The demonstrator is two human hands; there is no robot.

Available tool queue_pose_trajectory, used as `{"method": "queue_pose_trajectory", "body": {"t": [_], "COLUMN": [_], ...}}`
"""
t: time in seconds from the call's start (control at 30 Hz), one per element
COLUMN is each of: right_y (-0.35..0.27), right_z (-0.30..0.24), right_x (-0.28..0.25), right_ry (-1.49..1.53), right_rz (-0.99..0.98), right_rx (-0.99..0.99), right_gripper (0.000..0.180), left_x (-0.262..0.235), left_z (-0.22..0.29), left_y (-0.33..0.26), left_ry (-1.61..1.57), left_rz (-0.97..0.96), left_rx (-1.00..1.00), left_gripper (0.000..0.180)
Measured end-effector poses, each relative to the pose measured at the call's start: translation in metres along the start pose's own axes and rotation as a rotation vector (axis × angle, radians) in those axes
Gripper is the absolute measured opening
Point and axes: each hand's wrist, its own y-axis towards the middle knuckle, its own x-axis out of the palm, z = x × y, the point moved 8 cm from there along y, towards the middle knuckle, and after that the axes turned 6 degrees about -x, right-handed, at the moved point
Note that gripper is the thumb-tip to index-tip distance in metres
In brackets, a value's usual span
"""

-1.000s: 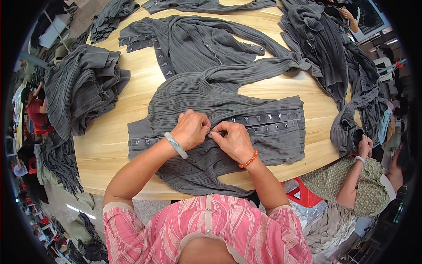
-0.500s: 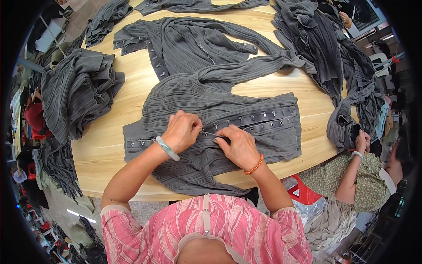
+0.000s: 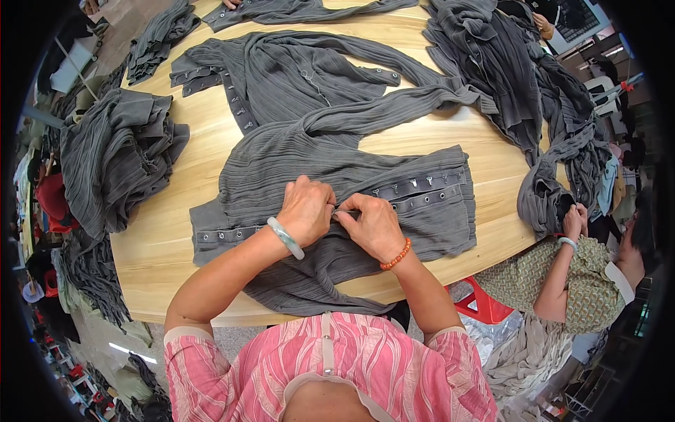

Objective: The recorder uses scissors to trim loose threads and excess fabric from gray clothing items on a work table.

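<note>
1 head fisheye faces down, seemingly near the table (image 3: 415,132).

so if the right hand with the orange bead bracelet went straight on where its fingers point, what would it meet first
Probably the left hand with the pale marbled bangle: its fingertips are just ahead, at the dark grey ribbed garment, though contact is unclear.

Bright light across the table (image 3: 415,133), dark warped edges

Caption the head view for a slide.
Left hand and right hand close together at the hook-and-eyelet placket of a gray ribbed cardigan on a wood-grain table.
</note>
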Motion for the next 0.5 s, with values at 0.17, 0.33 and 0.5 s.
{"method": "queue_pose_trajectory", "body": {"t": [0.17, 0.33, 0.5], "right_y": [0.008, 0.016, 0.009], "right_z": [0.015, 0.017, 0.019], "right_x": [0.002, 0.001, 0.000], "right_ry": [0.032, -0.003, 0.015], "right_rz": [-0.043, -0.184, -0.201], "right_rx": [0.066, 0.170, 0.160], "right_gripper": [0.019, 0.021, 0.022], "left_x": [-0.001, -0.001, -0.001], "left_z": [-0.002, -0.004, -0.002], "left_y": [0.003, 0.003, 0.003], "left_ry": [-0.060, -0.074, -0.049], "left_rz": [-0.092, -0.114, -0.119], "left_rx": [-0.041, -0.028, -0.027], "left_gripper": [0.013, 0.014, 0.012]}}
